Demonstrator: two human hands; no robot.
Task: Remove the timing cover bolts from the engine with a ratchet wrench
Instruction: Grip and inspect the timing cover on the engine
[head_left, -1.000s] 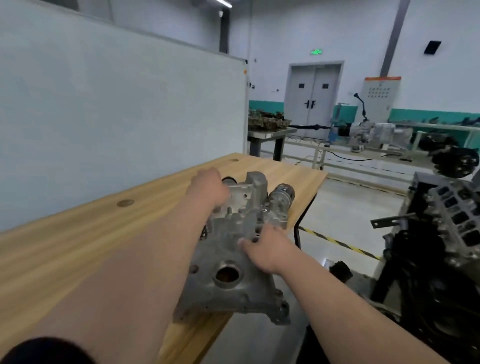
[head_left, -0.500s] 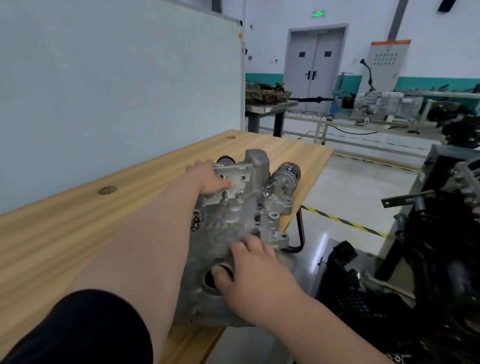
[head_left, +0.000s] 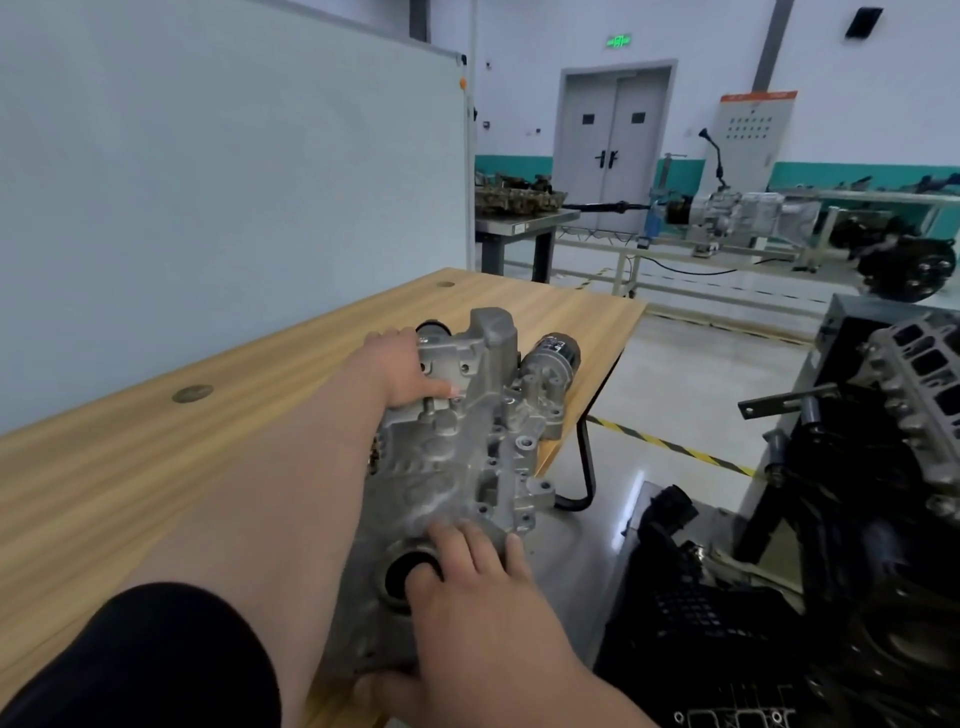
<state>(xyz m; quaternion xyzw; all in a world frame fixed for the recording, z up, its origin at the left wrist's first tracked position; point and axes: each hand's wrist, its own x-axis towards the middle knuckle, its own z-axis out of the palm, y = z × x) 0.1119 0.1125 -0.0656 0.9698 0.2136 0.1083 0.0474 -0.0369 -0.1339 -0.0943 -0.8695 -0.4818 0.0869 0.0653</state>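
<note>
Lying face up along the right edge of the wooden table, the timing cover has its near end past the table's front corner.

- Left hand: at the cover's end farthest from the table's front. It grips the thick housing, thumb laid across the top, fingers curled over the far side.
- Right hand: at the cover's end nearest the table's front. Fingers lie fairly straight and pressed flat on the casting, thumb at the round bore. Cannot tell whether the thumb hooks inside.
- Oil filter: attached to the cover, toward the table's far right corner.
- Engine: on a stand, well right of the table.
- No ratchet wrench or loose bolts in view.

Handling, judged:
- The cover is a rigid cast metal part, likely heavy, with the weight biased toward the filter end.
- Ribs and bosses offer purchase, but an oil film could make it slippery.
- It needs 2 hands, 1 on the thick housing and 1 under the near rim.
- Avoid lifting it by the filter or knocking the sealing flange.
- The overhang could let it tip off the table.
</note>
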